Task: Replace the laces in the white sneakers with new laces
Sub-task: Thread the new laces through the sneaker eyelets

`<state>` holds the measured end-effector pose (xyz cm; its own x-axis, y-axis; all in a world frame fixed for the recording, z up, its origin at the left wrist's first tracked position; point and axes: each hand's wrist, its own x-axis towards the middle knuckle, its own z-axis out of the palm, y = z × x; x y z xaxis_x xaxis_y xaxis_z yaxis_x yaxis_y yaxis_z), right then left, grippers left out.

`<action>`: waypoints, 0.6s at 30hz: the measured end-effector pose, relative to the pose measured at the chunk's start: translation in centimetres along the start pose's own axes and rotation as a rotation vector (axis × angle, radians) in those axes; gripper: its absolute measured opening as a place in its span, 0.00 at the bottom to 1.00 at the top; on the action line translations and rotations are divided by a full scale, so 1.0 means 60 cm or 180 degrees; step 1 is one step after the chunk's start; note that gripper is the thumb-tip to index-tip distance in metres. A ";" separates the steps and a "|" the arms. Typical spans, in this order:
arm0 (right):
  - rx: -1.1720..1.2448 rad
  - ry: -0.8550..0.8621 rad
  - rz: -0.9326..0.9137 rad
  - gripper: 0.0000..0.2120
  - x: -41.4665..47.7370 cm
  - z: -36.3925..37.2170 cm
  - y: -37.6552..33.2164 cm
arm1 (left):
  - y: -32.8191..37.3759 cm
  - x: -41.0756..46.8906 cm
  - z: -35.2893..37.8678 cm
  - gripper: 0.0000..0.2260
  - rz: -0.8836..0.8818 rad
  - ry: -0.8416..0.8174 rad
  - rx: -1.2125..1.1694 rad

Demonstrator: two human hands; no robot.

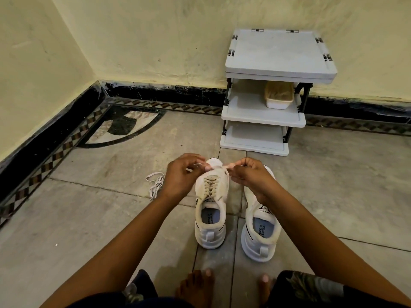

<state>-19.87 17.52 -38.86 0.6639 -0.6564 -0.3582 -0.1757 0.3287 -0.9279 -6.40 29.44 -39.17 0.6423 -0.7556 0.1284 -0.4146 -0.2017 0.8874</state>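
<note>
Right fingertips [241,163] pinch a pale lace end [229,166] just above the toe end of the laced sneaker [211,221], and the left fingers [193,161] are curled in, nipping the other strand there. Left hand [180,174] and right hand [251,177] hover close together over the beige lacing [211,187]. That sneaker stands on the floor [111,210], heel toward the person; the other sneaker [261,232] sits just beside it, partly under the right wrist. A loose white lace [155,182] lies on the floor by the left hand. Beyond, a grey shelf rack [279,61] stands against the wall with a tub [279,98] on its middle shelf.
</note>
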 end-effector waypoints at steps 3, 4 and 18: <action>0.1638 -0.0031 0.0075 0.08 0.004 -0.026 -0.011 | -0.016 0.003 -0.023 0.02 -0.0529 0.0432 -0.0201; 0.1993 -0.0030 0.0012 0.09 0.006 -0.034 -0.010 | -0.023 0.002 -0.029 0.03 -0.0688 0.0532 -0.0186; -0.4178 -0.0055 -0.0832 0.05 0.030 -0.077 0.069 | -0.097 -0.001 -0.084 0.10 -0.2260 0.1698 -0.1261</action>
<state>-22.79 14.57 -43.84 0.7923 -0.5877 -0.1640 -0.6001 -0.7020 -0.3835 -0.75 33.80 -42.10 0.9074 -0.1375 -0.3970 0.3664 -0.2035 0.9079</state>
